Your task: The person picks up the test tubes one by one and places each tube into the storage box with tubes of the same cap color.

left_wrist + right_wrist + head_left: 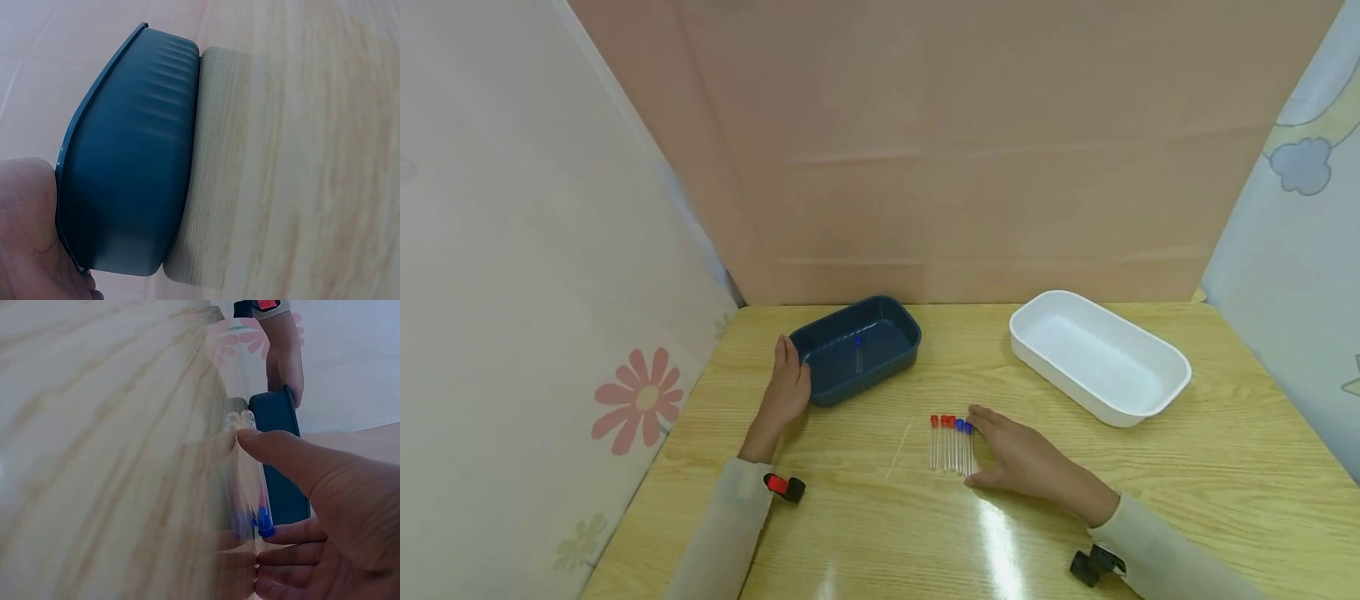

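My left hand point(786, 387) grips the left end of a dark blue tray point(865, 385) at its rim. In the left wrist view, part of that hand point(28, 231) shows at the tray's rim. One blue-capped test tube point(859, 357) lies inside the tray. On the table, several clear test tubes point(945, 454) lie side by side in a row, three with red caps and two with blue caps. Spread along the right side of this row is my right hand point(1026, 458). Its thumb touches the bottom end of the outermost blue-capped tube point(265, 519), its forefinger the cap.
A white tray point(1105, 408) stands at the right rear, angled on the wooden table point(850, 533). Brown paper point(925, 167) covers the back wall, and a flower-patterned sheet point(535, 292) hangs at the left. Light glares off the tabletop near the right hand.
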Motion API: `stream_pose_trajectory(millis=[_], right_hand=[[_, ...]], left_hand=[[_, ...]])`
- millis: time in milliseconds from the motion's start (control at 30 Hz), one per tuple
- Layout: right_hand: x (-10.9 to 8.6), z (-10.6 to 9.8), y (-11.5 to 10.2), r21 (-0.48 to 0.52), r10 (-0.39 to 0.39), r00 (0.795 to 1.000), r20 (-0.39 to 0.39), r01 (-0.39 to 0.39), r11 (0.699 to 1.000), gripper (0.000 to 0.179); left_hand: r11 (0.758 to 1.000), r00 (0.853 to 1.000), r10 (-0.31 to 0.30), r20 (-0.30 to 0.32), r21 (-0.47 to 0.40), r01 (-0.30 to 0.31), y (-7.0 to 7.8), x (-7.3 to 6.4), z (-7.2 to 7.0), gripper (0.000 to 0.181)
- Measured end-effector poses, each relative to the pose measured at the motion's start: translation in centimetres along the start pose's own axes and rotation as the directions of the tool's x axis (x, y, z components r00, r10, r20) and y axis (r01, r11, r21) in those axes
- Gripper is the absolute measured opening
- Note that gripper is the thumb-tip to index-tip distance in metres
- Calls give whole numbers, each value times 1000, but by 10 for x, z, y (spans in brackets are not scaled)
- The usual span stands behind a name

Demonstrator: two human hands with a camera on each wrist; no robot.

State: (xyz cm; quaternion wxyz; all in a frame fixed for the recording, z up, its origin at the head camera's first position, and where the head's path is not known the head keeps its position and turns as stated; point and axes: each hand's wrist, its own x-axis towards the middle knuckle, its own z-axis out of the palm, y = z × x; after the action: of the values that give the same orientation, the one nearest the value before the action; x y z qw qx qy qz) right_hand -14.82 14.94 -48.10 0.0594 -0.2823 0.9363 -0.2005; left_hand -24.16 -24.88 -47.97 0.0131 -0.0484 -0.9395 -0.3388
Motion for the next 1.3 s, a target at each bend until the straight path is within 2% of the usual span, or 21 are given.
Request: stream_pose_trajectory(millis=[267,500,933,1167,1300], right_hand=[[2,-2,3,73,-5,997,-72,10,997,98],[6,-9,4,68,-21,994,-111,29,997,92],[20,-25,-1,111,-53,994,-96,64,992,92],[37,-31,-7,90,-115,986,-121,126,988,91],[46,-35,-10,103,-129,987,-100,139,985,91]], left_hand=[[1000,1000,-3,-7,6,3,-2,1,1,67],[1000,1000,3,-13,-6,-3,-1,3,1,67],[1000,1000,-8,-4,-15,8,0,1,1,67],[1000,1000,3,-9,-11,-3,0,2,0,66],[1000,1000,0,-7,-20,0,1,1,-1,66]])
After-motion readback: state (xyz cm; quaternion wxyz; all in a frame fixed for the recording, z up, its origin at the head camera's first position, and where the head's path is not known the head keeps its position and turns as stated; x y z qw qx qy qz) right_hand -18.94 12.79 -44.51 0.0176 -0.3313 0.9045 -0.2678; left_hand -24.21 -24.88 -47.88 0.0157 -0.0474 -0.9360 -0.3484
